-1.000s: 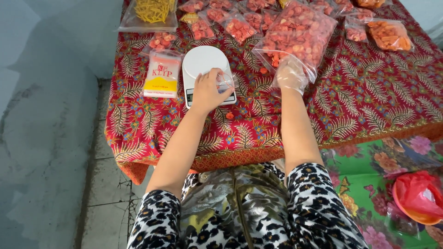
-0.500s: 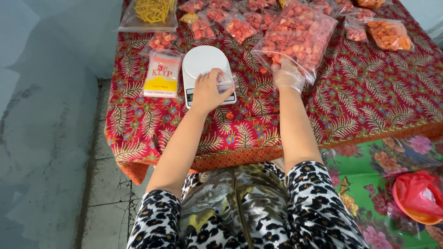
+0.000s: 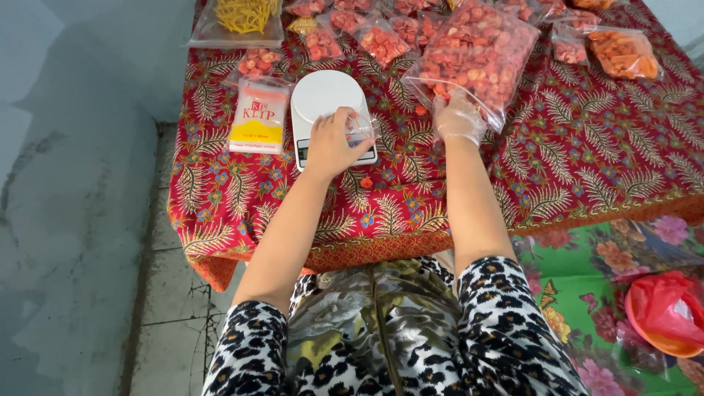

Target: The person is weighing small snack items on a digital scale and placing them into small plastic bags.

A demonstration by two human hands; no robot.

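My left hand (image 3: 334, 143) is closed on a small clear plastic bag (image 3: 359, 128) and holds it over the front of a white kitchen scale (image 3: 323, 99). My right hand (image 3: 456, 117), in a thin clear glove, reaches into the mouth of a large clear bag (image 3: 477, 51) full of small red-orange snack pieces. One loose red piece (image 3: 366, 182) lies on the cloth just in front of the scale. Whether the gloved fingers grip any pieces I cannot tell.
A red patterned cloth (image 3: 587, 161) covers the low table. Left of the scale lies a yellow-and-white pack of bags (image 3: 257, 117). Several small filled snack bags (image 3: 381, 40) line the back, with a bag of yellow sticks (image 3: 238, 18). An orange bowl with red plastic (image 3: 671, 315) sits on the floor mat at right.
My right hand has moved a little up toward the mouth of the large bag. My left hand stays at the scale with the small bag.
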